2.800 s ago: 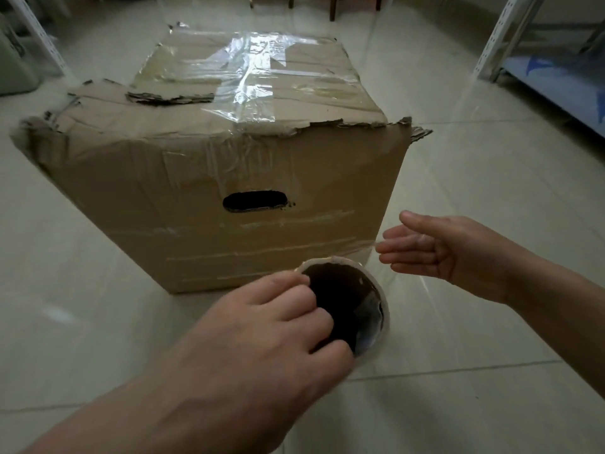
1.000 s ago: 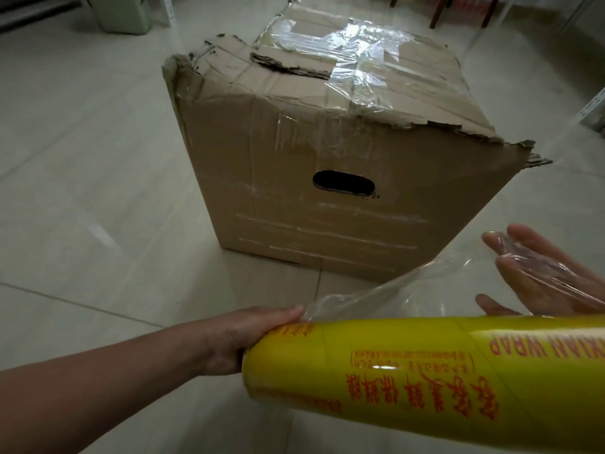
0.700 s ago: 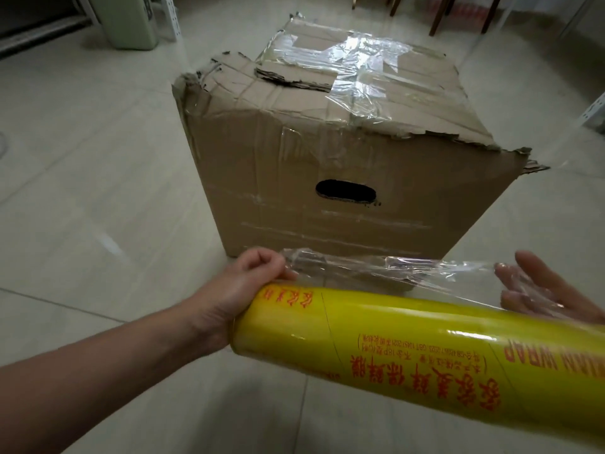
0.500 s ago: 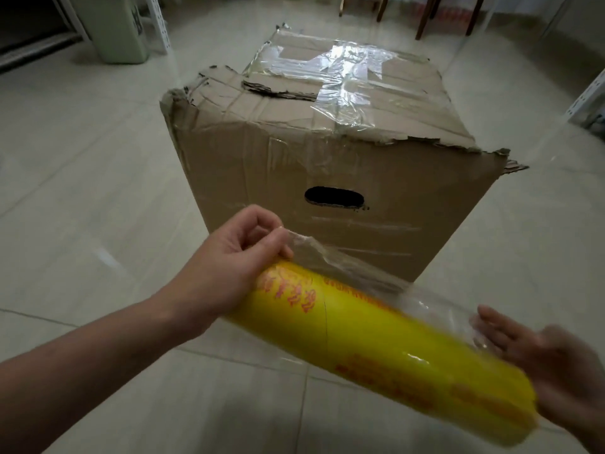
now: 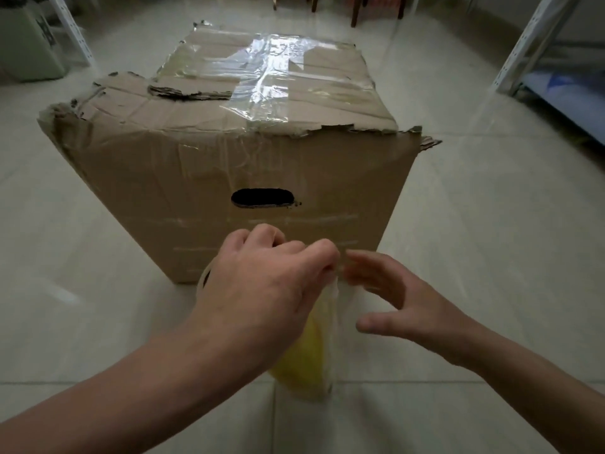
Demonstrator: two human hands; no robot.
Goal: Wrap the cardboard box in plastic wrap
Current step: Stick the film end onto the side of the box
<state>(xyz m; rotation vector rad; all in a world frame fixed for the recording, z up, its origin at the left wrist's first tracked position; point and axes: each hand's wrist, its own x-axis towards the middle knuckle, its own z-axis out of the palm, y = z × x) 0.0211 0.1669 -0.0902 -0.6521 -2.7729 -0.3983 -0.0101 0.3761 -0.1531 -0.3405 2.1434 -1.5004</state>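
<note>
Yellow roll [image 5: 304, 355] under L hand [image 5: 262, 290], grip curled on its top; R hand [image 5: 393, 296] loose-open by film [image 5: 334, 309]. We judge cardboard box [image 5: 248, 165] wrapping barely begun.

We see thru one head-worn wide-angle cam, aimed fwd & down at the floor [image 5: 491, 263]. It's close: left hand [image 5: 262, 286] & right hand [image 5: 406, 299] fill the lower frame, cardboard box [image 5: 248, 165] just beyond, its top & near side showing.
</note>
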